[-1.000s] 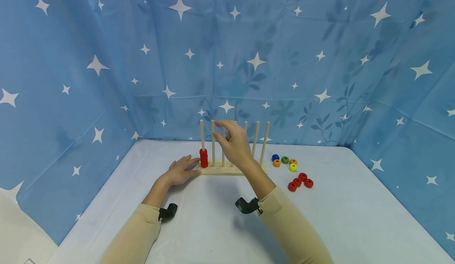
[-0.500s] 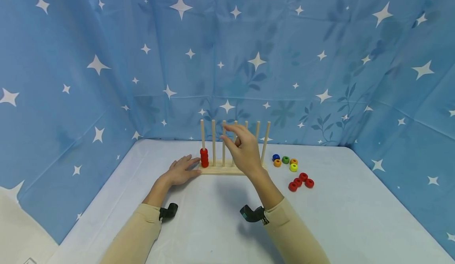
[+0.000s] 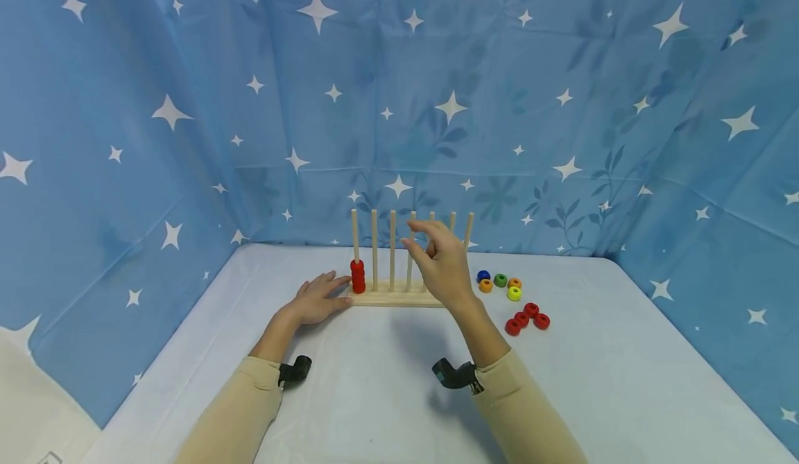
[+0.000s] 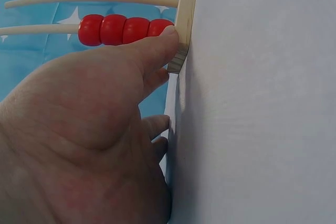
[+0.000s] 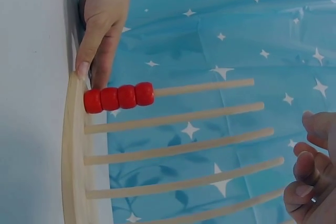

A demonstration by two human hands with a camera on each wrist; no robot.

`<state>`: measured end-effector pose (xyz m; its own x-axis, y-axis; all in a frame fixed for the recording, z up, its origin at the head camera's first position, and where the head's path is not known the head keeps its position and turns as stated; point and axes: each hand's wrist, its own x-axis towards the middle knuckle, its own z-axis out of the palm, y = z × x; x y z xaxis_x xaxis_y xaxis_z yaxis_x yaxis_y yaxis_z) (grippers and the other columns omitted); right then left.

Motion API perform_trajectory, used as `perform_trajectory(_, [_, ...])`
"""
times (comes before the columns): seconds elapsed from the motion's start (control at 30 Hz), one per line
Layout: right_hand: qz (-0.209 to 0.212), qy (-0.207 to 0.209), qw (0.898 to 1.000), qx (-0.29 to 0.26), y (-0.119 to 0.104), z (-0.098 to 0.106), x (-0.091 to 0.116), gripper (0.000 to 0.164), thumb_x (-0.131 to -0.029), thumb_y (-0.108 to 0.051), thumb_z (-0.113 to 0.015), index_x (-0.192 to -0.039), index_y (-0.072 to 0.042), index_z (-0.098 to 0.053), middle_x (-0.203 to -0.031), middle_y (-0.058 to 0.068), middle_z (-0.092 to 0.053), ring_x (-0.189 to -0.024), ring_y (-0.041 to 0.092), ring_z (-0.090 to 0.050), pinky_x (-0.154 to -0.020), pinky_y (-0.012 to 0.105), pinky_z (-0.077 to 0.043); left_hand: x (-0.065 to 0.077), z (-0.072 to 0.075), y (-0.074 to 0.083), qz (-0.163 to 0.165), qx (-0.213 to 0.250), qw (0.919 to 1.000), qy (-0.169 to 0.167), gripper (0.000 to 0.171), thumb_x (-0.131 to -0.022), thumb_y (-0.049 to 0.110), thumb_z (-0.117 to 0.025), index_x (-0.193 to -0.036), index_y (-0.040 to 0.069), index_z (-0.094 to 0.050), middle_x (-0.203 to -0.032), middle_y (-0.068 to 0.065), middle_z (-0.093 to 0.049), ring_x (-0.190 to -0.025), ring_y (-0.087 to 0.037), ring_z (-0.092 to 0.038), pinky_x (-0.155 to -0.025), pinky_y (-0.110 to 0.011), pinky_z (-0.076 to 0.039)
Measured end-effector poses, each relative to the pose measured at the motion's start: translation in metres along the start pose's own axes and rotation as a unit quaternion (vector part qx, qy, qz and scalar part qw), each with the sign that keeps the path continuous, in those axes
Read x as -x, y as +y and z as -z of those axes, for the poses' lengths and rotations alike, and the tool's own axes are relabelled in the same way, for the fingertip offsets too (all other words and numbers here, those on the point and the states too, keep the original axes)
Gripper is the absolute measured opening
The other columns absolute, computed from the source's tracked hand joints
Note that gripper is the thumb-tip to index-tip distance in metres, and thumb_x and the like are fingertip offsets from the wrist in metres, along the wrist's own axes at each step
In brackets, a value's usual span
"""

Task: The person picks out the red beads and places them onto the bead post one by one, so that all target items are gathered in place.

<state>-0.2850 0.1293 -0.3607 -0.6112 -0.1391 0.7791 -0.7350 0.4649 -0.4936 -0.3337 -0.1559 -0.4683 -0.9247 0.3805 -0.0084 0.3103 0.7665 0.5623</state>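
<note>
A wooden peg abacus (image 3: 387, 299) stands at the back of the table, with several upright pegs in a row on a flat base. Stacked on its leftmost peg are several red beads (image 5: 126, 97); the other pegs in sight are bare. My left hand (image 3: 316, 300) pinches the left end of the base, thumb at the front and forefinger behind. Raised before the pegs, my right hand (image 3: 444, 263) has thumb and forefinger apart with nothing between them, near the top of the fourth peg (image 3: 409, 270). It hides parts of the pegs to the right.
To the right of the abacus lie loose beads: blue (image 3: 483, 276), green (image 3: 501, 280), yellow (image 3: 514, 294) and two orange ones (image 3: 485, 286). Several loose red beads (image 3: 521, 319) lie nearer the front. A blue starred curtain (image 3: 399, 103) hangs behind the white table (image 3: 374, 394).
My right hand has moved rightward along the peg tops, from by the second peg past the third to the fourth, and slightly lower. The left hand and the beads have stayed put.
</note>
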Motion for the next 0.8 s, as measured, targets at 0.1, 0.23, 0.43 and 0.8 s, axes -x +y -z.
perform_trajectory(0.1, [-0.007,0.0,1.0,-0.001,0.004,0.004,0.0,0.029,-0.1,-0.017,-0.072,-0.128,-0.007,-0.073,-0.121,0.016,-0.072,-0.046,0.01,-0.035,-0.043,0.026,-0.033,0.0,0.001,0.0,0.0,-0.005,1.0,-0.001,0.064,-0.105,0.044,-0.058,-0.161,0.017,-0.042,-0.17,-0.025,-0.022,-0.159,-0.048,-0.014,-0.125,-0.071,-0.003])
perform_trajectory(0.23, [-0.005,0.005,1.0,-0.001,0.007,0.009,-0.001,0.029,-0.1,-0.016,-0.073,-0.126,-0.004,-0.073,-0.121,0.016,-0.073,-0.046,0.009,-0.036,-0.043,0.025,-0.034,0.0,0.001,0.0,0.0,-0.006,1.0,-0.001,0.064,-0.106,0.044,-0.058,-0.161,0.017,-0.041,-0.171,-0.025,-0.022,-0.159,-0.048,-0.014,-0.125,-0.071,-0.003])
perform_trajectory(0.43, [-0.009,0.014,1.0,0.007,0.009,0.017,-0.001,0.03,-0.098,-0.017,-0.074,-0.126,-0.006,-0.073,-0.122,0.012,-0.074,-0.046,0.008,-0.035,-0.043,0.025,-0.033,0.0,0.0,0.0,0.0,0.002,1.0,-0.002,0.065,-0.105,0.043,-0.058,-0.161,0.015,-0.041,-0.17,-0.026,-0.021,-0.159,-0.049,-0.013,-0.125,-0.07,-0.002])
perform_trajectory(0.8, [-0.037,0.045,0.998,-0.004,0.014,0.04,-0.003,0.029,-0.098,-0.012,-0.074,-0.126,-0.004,-0.073,-0.119,0.013,-0.074,-0.045,0.009,-0.034,-0.045,0.022,-0.032,0.001,0.0,0.003,-0.002,0.01,0.9999,0.0,0.064,-0.105,0.041,-0.059,-0.161,0.014,-0.042,-0.17,-0.027,-0.022,-0.158,-0.05,-0.013,-0.124,-0.071,-0.002])
